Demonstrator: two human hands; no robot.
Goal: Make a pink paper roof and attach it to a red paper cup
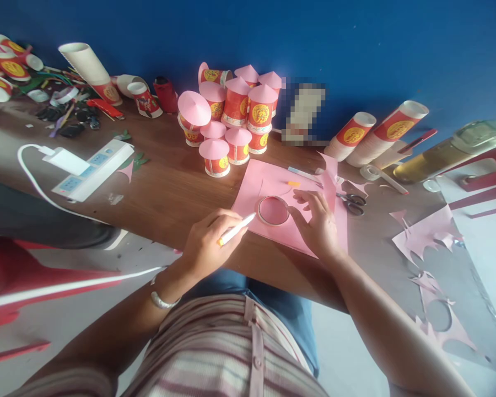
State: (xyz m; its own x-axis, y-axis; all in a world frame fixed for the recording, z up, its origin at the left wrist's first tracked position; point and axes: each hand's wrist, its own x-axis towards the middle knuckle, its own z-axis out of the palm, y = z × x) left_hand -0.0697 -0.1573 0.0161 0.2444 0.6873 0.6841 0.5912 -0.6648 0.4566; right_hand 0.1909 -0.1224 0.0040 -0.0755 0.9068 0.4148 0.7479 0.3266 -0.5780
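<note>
My left hand (210,242) is closed around a white marker pen (237,230) with an orange end. The pen's front end points toward a thin ring (273,210) lying flat on a sheet of pink paper (248,190). At the ring's right rim is the thumb of my right hand (316,223), whose fingers are spread apart over the paper. A small orange piece (293,183) lies just beyond the ring, and a curved line shows on the paper nearby. Scissors (353,203) with dark handles rest at the sheet's right side, partly under a curled pink scrap (329,176).
Red paper cups with pink cone tops (225,118) stand grouped at the back. A power strip (93,170) with a charger lies left. Stacked cups (353,136), a gold-coloured bottle (434,157) and pink offcuts (427,234) are right. Clutter fills the far left.
</note>
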